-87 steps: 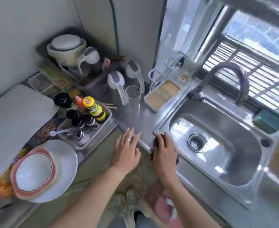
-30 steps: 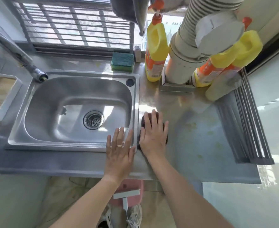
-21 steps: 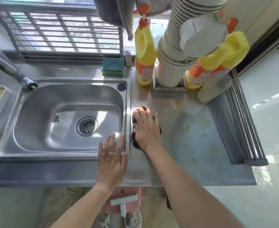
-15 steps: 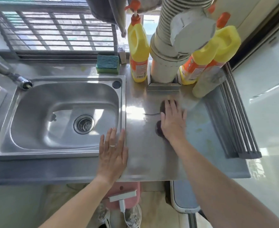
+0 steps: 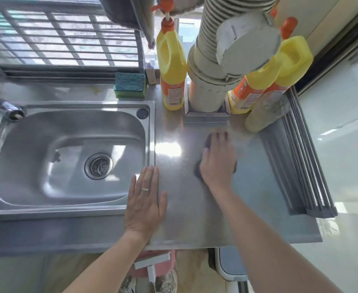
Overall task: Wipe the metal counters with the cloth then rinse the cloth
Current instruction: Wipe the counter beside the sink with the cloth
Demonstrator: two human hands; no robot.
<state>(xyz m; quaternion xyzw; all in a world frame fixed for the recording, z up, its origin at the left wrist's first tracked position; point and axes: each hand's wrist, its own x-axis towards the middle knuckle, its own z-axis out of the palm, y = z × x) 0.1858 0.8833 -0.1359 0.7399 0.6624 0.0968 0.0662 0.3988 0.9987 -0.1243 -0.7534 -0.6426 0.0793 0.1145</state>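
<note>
Cloth [image 5: 199, 172], dark and bunched, lies pinned flat under the right hand [image 5: 218, 161] on the metal counter [image 5: 258, 187], right of the sink [image 5: 68, 155] and in front of the boxed base of the ribbed pipe [image 5: 207, 94]; the fingers lie straight over it, pressing rather than clutching, so only dark edges peep out at the fingertips and beside the wrist; the left hand [image 5: 146, 199] rests flat and empty, fingers extended and a ring showing, on the counter at the sink's right rim, plainly a brace; the cloth's long axis seems to run front to back along the hand, though most of it is covered; unwiped-looking steel stretches right toward the rolled drying rack [image 5: 300, 166] and back toward the pale bottle [image 5: 264, 115] and the yellow bottles [image 5: 171, 66], so the right hand is the one placed to carry the stroke on, while the sink for rinsing lies off to the left, beyond the bracing hand; motion blur smears the right hand's fingers and the cloth's outline; the tap [image 5: 7, 106] is cut off at the left edge, its handle out of sight; whether the surface under the cloth is wet cannot be made out.
</note>
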